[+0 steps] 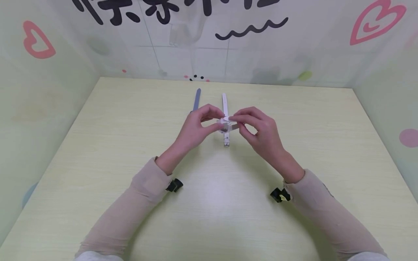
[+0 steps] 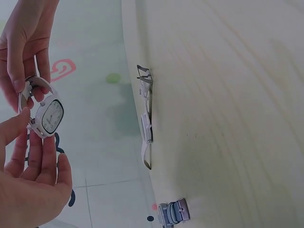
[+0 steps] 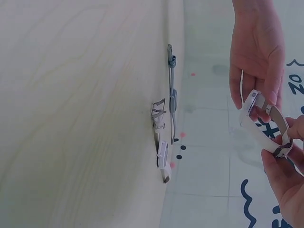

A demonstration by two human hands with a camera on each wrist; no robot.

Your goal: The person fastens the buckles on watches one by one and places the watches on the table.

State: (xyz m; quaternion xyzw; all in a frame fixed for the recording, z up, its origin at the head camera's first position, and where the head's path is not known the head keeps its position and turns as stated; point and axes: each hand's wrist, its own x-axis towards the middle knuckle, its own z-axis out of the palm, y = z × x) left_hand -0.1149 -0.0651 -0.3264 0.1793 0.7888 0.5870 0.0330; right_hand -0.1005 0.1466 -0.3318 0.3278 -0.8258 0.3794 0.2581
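Observation:
Between both hands, above the table, is a white wristwatch (image 2: 51, 117) with a squarish dial, its strap bent round into a loop. My left hand (image 1: 197, 125) holds it near the case with thumb and fingers. From the other side my right hand (image 1: 259, 128) pinches the strap; the right wrist view shows the curved white band (image 3: 256, 126) between the two hands. Below them a second white watch (image 3: 163, 156) lies on the table, its strap stretched out straight and partly covered in the head view. A blue watch (image 3: 173, 97) lies beside it, mostly hidden behind my left hand from above.
The pale wooden table (image 1: 215, 217) is bordered by printed panels at the back (image 1: 209, 58) and both sides. Small black devices (image 1: 174, 185) sit at the sleeve cuffs.

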